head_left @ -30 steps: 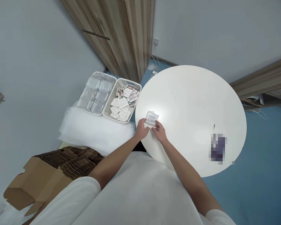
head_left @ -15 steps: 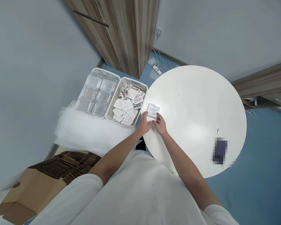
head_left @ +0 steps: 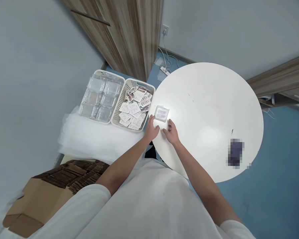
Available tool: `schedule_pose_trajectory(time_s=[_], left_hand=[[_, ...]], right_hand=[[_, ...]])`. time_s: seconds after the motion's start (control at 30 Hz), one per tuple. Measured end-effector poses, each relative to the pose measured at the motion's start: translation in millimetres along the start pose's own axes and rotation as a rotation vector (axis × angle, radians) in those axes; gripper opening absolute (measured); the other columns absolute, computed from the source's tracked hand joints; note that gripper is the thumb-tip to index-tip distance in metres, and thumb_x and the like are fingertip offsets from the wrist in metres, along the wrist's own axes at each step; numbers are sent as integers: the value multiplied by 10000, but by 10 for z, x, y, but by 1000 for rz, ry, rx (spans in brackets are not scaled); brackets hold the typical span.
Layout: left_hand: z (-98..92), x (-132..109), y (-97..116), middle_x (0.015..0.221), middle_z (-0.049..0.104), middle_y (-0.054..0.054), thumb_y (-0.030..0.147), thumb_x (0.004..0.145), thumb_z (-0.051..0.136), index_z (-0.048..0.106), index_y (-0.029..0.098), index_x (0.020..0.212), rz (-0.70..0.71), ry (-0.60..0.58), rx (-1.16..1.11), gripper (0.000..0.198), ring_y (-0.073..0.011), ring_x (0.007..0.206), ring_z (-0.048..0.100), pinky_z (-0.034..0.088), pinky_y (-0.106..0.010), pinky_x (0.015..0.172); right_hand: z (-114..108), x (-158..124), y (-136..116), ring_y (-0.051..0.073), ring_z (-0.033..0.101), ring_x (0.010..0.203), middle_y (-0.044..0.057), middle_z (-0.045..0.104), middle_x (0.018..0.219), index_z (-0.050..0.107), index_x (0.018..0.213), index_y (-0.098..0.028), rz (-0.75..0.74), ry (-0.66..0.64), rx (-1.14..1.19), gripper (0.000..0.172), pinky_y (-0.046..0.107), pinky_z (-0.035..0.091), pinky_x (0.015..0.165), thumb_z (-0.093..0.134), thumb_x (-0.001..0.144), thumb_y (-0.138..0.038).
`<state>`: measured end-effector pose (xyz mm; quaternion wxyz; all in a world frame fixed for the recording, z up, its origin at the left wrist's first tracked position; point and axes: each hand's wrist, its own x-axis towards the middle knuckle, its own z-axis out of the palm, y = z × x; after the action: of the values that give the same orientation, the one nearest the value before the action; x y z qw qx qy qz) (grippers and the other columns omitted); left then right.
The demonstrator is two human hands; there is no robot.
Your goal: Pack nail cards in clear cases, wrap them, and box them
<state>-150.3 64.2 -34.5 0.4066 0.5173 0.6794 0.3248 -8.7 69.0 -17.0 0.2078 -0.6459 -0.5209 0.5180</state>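
A small, flat, squarish packet, whitish and translucent, lies on the round white table near its left edge. It looks like a clear case with a thin sheet on top; faint marks show through. My left hand is open at the packet's lower left corner, fingertips very close to it; whether they touch I cannot tell. My right hand is open just below the packet's right side, fingers apart and curved, holding nothing.
Left of the table stands a white basket of printed cards. Beside it another basket holds clear plastic cases. White sheeting and a cardboard box with dark brown pieces lie nearer. A blurred dark object rests on the table's right.
Both hands have let go of the packet and drawn slightly back and apart. The packet now lies flat on the table. The whole view has shifted a little.
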Motion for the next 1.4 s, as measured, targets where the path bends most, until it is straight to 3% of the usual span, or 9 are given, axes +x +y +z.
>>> schedule_pose_trajectory(time_s=[0.13,0.23,0.33,0.43,0.63,0.83,1.1,1.3,1.4], left_hand=[[70,-169,-11,1413,236,-94,126,733,498,287,207,1310,-30,31,-13,619,-225,1300,233,295,-406,1032],[125,-371,9,1351,351,-105,136,743,487,383,184,1256,-44,31,-33,525,-227,1256,323,331,-408,1007],[148,-650,66,1209,515,-94,164,764,475,499,171,1152,-49,6,-43,389,-216,1147,460,384,-400,964],[135,-975,133,1132,577,-98,184,759,497,549,151,1088,-70,11,-25,335,-211,1072,524,420,-382,928],[-17,-1641,296,1111,603,-80,250,781,494,568,181,1076,-112,-18,9,312,-207,1011,567,468,-349,852],[-223,-2282,428,1077,623,-71,308,785,488,578,206,1085,-102,45,98,329,-205,948,591,467,-339,829],[-668,-2954,289,1098,608,-62,325,799,475,561,217,1105,-93,226,167,336,-204,969,575,436,-320,855],[-1288,-3493,117,1156,568,-58,351,807,456,548,245,1127,-129,423,217,349,-225,1072,509,394,-339,910],[-1599,-3783,-76,1163,561,-71,370,797,468,538,235,1138,-218,545,253,373,-244,1075,505,388,-363,909]], right_hand=[[-89,-272,148,214,423,1128,70,307,1372,249,1337,-247,51,-15,-29,677,367,425,882,520,727,-358],[-177,-500,247,186,506,1004,79,355,1344,277,1322,-250,61,-80,-41,644,352,453,835,512,733,-361],[-272,-728,333,147,558,867,88,419,1289,286,1316,-241,-26,-175,-86,631,348,454,832,513,736,-345],[-382,-927,429,135,575,789,93,491,1207,315,1300,-226,-113,-247,-163,610,358,461,814,518,733,-326],[-595,-1151,650,140,591,760,66,555,1113,400,1238,-237,-230,-357,-221,508,351,479,780,489,746,-325],[-577,-1277,682,162,605,734,64,604,1034,504,1141,-242,-374,-494,-290,412,351,500,713,486,737,-325],[-224,-1340,257,184,612,772,64,601,1045,497,1152,-251,-584,-706,-453,405,373,498,736,463,763,-356],[455,-1586,-192,197,596,852,81,580,1094,476,1182,-237,-706,-773,-503,425,369,487,755,454,777,-367],[859,-1802,-365,197,571,929,72,533,1158,380,1260,-262,-786,-765,-517,492,365,480,778,448,782,-358]])
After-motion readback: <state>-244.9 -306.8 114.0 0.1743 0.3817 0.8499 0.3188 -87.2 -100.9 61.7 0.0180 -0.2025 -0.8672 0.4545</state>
